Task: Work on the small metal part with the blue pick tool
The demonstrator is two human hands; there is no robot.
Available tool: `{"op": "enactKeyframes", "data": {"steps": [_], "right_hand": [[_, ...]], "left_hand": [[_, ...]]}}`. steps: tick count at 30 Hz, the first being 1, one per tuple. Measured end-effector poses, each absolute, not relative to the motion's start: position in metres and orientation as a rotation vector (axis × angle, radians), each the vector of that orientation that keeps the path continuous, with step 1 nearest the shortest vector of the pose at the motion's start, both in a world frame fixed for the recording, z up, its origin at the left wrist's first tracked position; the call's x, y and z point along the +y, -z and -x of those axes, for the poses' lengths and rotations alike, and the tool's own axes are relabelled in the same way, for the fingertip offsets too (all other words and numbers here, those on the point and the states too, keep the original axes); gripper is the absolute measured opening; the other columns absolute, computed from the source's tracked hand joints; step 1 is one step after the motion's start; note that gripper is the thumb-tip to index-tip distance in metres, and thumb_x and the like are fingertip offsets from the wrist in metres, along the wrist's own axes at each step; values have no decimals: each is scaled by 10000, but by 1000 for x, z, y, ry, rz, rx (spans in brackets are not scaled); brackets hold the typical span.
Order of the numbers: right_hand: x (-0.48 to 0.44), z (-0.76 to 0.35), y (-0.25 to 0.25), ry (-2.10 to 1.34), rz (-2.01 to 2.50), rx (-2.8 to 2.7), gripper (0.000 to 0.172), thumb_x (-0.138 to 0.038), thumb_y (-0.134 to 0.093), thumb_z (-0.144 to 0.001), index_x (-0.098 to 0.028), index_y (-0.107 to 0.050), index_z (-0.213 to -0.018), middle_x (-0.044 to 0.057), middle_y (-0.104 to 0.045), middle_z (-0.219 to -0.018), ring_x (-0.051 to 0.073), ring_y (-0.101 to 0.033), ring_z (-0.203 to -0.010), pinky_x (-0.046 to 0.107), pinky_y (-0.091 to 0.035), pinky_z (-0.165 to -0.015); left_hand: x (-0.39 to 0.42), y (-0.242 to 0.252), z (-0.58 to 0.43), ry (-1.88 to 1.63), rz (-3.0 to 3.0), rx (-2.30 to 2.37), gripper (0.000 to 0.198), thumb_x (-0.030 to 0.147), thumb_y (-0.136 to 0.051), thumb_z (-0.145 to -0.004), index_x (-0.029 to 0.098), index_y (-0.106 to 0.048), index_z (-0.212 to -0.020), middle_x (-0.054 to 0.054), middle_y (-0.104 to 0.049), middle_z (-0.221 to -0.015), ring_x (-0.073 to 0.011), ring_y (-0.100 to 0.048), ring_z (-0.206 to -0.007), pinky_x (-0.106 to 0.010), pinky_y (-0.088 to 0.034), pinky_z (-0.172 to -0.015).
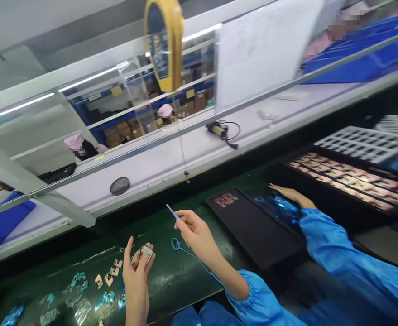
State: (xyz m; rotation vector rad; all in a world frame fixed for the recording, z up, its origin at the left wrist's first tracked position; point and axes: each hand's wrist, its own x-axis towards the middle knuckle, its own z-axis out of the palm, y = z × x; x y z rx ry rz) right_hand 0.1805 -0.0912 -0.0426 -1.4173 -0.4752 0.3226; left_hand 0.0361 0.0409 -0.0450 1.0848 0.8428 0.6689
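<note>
- Head view: the left hand [136, 276] rises from the bottom edge with its fingers [150, 258] curled shut round a small flat part [144, 253], held upright just above the dark green table [171, 280].
- The right hand [197, 231] is just beside and above it, its fingers pinched shut on a thin pointed tool [172, 212]. The tool's long axis runs up and away to the left of the fingers, tip uppermost and clear of the part.
- The small flat part lies with its long side tilted, from low near the palm up towards the right hand; which face is turned up is too blurred to tell.
- A thin blue cord [185, 251] loops below the right fingers and trails back to the blue sleeve [253, 299].
- Left of and below the left fingers lies a scatter of loose parts [97, 285] on the table.
- Right of the right fingers sits a black tray [253, 226]; another person's hand [289, 194] rests on its far corner, well apart from both of the wearer's hands.
- To do this well, I judge the left hand should hold the part steady and bring it close, so the tool tip meets it squarely and does not slip.
</note>
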Motion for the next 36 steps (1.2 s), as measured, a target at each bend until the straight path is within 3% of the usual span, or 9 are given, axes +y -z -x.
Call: {"op": "enactKeyframes", "data": {"steps": [2,5,9,12,15,22,26,31,36], "right_hand": [[-52,-198,42,-223,1638,-624,279,-326,-541,-957,-199,-686,-1159,23,-660,-842,112,-536,-601,237,-451,-564],[-6,-224,47,-89,1790,-644,349,-242,-497,-959,-165,-706,-1228,79,-656,-922,175,-592,-766,306,-490,-741],[33,-258,57,-16,1937,-671,425,-213,-416,-1001,-135,-677,-1328,110,-641,-913,205,-601,-782,326,-489,-756],[50,-272,65,-22,2028,-723,417,-175,-436,-998,-155,-685,-1331,109,-656,-912,202,-622,-794,307,-498,-752],[57,-276,71,-46,2116,-764,418,-124,-447,-986,-181,-701,-1313,106,-672,-919,192,-645,-800,285,-505,-748],[55,-274,72,-111,2301,-837,475,-73,-433,-967,-205,-659,-1364,123,-671,-971,191,-673,-755,277,-506,-679],[56,-274,69,-145,2348,-873,492,-67,-437,-966,-203,-627,-1399,131,-672,-1003,202,-693,-785,274,-502,-678],[46,-275,59,-179,2363,-890,514,-38,-446,-935,-220,-658,-1368,108,-696,-915,189,-690,-752,247,-472,-634],[-7,-263,66,-182,2291,-833,507,-123,-364,-981,-187,-611,-1419,101,-709,-879,212,-691,-763,283,-508,-660]], "left_hand": [[66,44,-21,-543,-1128,879,754,333,-850,-756,233,-527,-1430,-107,-771,-1036,-303,-747,-1063,-372,-658,-788],[88,56,-5,-363,-1105,1027,618,469,-806,-766,204,-639,-1300,-122,-779,-976,-320,-777,-917,-294,-606,-512],[98,83,-11,-281,-1150,1201,544,616,-718,-775,162,-709,-1075,-111,-759,-788,-244,-750,-671,-224,-477,-411],[108,92,-37,-275,-1283,1159,618,696,-710,-705,140,-715,-972,-32,-638,-549,-157,-572,-419,-197,-321,-352],[122,83,-72,-291,-1495,1030,652,711,-681,-705,125,-731,-985,27,-525,-442,-116,-424,-366,-217,-304,-392],[151,44,-157,-272,-2030,694,485,405,-514,-943,240,-646,-1379,66,-429,-502,-149,-426,-488,-255,-359,-587],[173,37,-193,-220,-2262,579,602,220,-564,-875,330,-569,-1467,65,-390,-500,-175,-420,-507,-273,-373,-663],[189,44,-210,-197,-2353,618,666,141,-621,-781,317,-621,-1423,55,-324,-515,-225,-520,-596,-346,-445,-783],[196,51,-209,-160,-2168,544,620,172,-574,-813,317,-629,-1413,64,-361,-515,-160,-415,-521,-272,-392,-650]]}}
